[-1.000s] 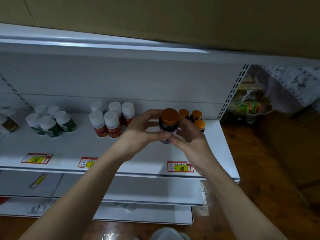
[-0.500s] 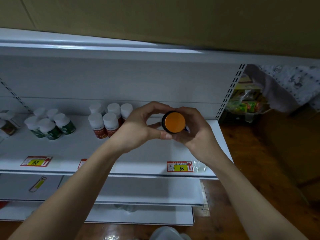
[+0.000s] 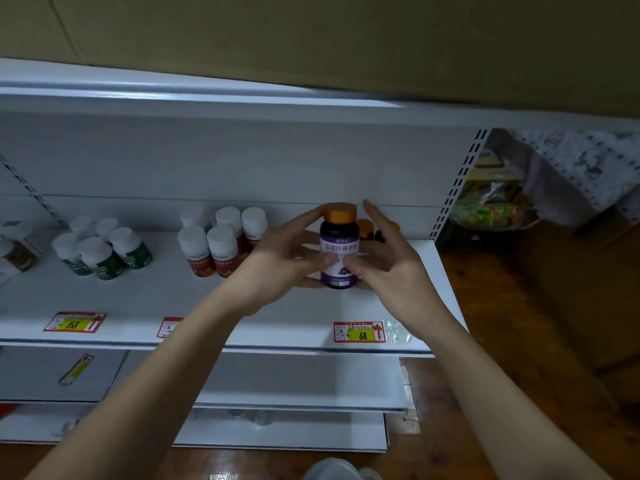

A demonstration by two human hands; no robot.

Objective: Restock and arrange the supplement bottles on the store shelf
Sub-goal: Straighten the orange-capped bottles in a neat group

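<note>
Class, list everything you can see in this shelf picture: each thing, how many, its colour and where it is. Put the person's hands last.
purple-label bottle: one, orange cap, upright, held above right shelf area
orange-cap bottles: at least two, dark, behind the held bottle
orange-label bottles: about six, white caps, shelf middle
green-label bottles: about five, white caps, shelf left
price tags: three, red and yellow, shelf front
shelf: white
left hand: grips bottle
right hand: grips bottle

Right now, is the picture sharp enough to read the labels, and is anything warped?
Head view: dim, soft light; the purple bottle held by both hands is fairly sharp, its small print unreadable; the price tag reads 68; the shelf edges bow from wide-angle distortion.
</note>
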